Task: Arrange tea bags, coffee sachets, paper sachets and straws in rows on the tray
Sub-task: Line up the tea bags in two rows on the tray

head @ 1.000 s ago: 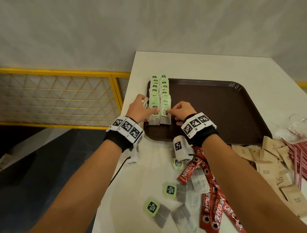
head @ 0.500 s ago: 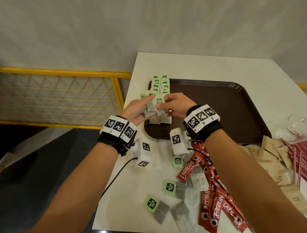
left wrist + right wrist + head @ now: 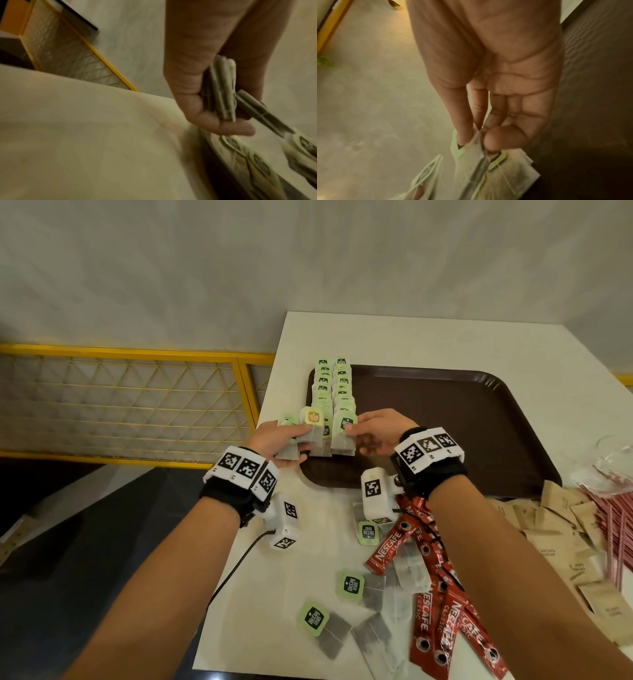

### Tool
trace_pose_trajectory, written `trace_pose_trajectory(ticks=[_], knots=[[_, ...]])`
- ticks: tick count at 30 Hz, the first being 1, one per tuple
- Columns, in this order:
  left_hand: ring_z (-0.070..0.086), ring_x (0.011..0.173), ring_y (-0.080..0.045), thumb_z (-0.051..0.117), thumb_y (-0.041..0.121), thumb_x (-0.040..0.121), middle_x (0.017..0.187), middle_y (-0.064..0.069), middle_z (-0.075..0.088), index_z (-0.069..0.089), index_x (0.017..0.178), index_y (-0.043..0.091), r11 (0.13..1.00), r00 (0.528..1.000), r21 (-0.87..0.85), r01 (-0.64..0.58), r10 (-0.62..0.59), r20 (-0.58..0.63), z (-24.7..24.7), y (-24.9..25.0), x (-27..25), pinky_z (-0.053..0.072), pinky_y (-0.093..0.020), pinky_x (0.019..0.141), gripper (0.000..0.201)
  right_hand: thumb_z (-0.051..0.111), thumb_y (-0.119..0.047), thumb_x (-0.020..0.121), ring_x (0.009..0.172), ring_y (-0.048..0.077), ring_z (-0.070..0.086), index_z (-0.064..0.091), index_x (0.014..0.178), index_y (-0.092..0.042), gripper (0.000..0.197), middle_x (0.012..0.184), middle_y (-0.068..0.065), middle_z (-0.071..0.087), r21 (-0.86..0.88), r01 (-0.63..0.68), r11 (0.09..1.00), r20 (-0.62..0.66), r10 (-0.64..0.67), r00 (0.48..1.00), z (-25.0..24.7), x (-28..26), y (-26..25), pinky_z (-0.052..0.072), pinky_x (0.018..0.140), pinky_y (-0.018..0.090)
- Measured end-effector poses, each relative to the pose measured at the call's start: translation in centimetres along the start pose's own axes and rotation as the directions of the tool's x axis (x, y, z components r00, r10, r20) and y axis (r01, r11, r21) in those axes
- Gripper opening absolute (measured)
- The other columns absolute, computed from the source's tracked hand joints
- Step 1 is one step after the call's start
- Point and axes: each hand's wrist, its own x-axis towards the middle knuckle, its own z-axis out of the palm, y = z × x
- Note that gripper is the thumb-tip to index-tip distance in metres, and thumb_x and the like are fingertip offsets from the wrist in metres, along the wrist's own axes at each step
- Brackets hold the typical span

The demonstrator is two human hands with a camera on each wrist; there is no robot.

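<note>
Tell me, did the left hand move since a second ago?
Yes. The left hand drew back off the tea bag rows toward the tray's near-left corner, gripping several tea bags.

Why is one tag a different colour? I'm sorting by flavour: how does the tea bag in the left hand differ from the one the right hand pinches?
The left hand's tea bag has a yellow tag with an orange logo; the right hand's tea bag has a green tag with a dark logo. The left hand holds several bags; the right hand pinches one at the row's near end. Both bags are grey.

A white table [image 3: 394, 337] stands against a pale grey wall [image 3: 308, 251], beside a yellow-framed mesh railing [image 3: 120, 402].
</note>
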Motion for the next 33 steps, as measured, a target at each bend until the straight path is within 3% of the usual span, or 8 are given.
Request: trace_pose_trajectory(ticks=[7,12,17,22,25,27,30,33], knots=[[0.042,0.049,-0.011,0.072,0.012,0.081,0.068,-0.006,0.054,0.055,0.074,0.012,0.969,0.996,0.247,0.030,-0.007,-0.093,0.4,-0.8,0.5,0.040,-0.023,0.051,0.018,0.064,0.003,0.084,0.066,0.018,0.060,0.055,0.085,-0.005,0.012,0.078,0.013,0.061,-0.077,-0.107,0.991,-0.055,0.103,0.993,0.3,0.7,0.6,0.057,0.053,0.029],[0.042,0.047,-0.017,0.081,0.019,0.072,0.057,-0.007,0.050,0.055,0.071,0.010,0.887,0.980,0.452,-0.095,0.164,-0.116,0.6,-0.8,0.9,0.035,-0.023,0.048,0.028,0.066,0.003,0.082,0.081,0.027,0.063,0.051,0.075,-0.006,0.019,0.081,0.015,0.061,-0.178,-0.090,0.980,-0.085,0.076,0.994,0.8,1.2,0.2,0.055,0.085,0.043],[0.053,0.069,-0.025,0.081,0.028,0.070,0.073,-0.007,0.057,0.054,0.068,0.013,0.725,0.946,0.675,-0.136,0.297,-0.129,1.2,-0.4,0.9,0.040,-0.028,0.062,0.031,0.079,-0.008,0.071,0.094,0.030,0.067,0.054,0.077,-0.010,0.026,0.097,0.015,0.069,-0.326,-0.010,0.945,-0.092,-0.021,0.996,1.1,2.0,0.3,0.053,0.087,0.048],[0.056,0.088,-0.027,0.073,0.033,0.078,0.093,-0.011,0.056,0.049,0.092,0.010,0.615,0.918,0.772,-0.160,0.380,-0.112,1.6,-0.6,0.6,0.047,-0.034,0.071,0.036,0.080,-0.017,0.072,0.100,0.027,0.064,0.045,0.076,-0.016,0.035,0.106,0.011,0.065,-0.494,0.020,0.869,-0.147,-0.106,0.983,1.2,1.4,-0.3,0.053,0.089,0.043],[0.059,0.093,-0.032,0.070,0.026,0.080,0.096,-0.009,0.054,0.050,0.102,0.013,0.646,0.906,0.732,-0.216,0.412,-0.095,1.3,-0.6,0.4,0.054,-0.043,0.081,0.032,0.076,-0.020,0.076,0.096,0.023,0.062,0.047,0.082,-0.015,0.030,0.097,0.007,0.062,-0.548,0.051,0.835,-0.113,-0.134,0.985,1.0,0.8,-0.1,0.053,0.089,0.039],[0.056,0.089,-0.028,0.071,0.023,0.079,0.096,-0.005,0.052,0.052,0.108,0.013,0.636,0.906,0.729,-0.252,0.419,-0.052,1.1,-0.6,0.1,0.053,-0.037,0.077,0.036,0.075,-0.021,0.077,0.094,0.021,0.060,0.050,0.090,-0.013,0.030,0.094,0.004,0.058,-0.595,0.067,0.801,-0.055,-0.124,0.991,1.0,0.6,0.2,0.053,0.088,0.038],[0.050,0.084,-0.020,0.077,0.019,0.073,0.101,-0.003,0.055,0.054,0.113,0.014,0.559,0.911,0.772,-0.302,0.408,0.062,1.1,-0.6,-0.4,0.041,-0.028,0.069,0.046,0.074,-0.017,0.079,0.095,0.023,0.058,0.051,0.092,-0.012,0.027,0.091,0.001,0.055,-0.667,0.095,0.739,0.006,-0.122,0.992,1.2,0.5,0.5,0.052,0.078,0.033],[0.051,0.097,-0.022,0.083,0.017,0.067,0.114,-0.006,0.056,0.050,0.119,0.015,0.452,0.920,0.839,-0.303,0.369,0.134,1.3,-0.6,-0.5,0.039,-0.030,0.076,0.061,0.076,-0.015,0.077,0.087,0.019,0.055,0.054,0.094,-0.012,0.028,0.077,-0.005,0.049,-0.695,0.112,0.710,0.012,-0.144,0.990,1.6,0.4,0.8,0.049,0.066,0.025]])
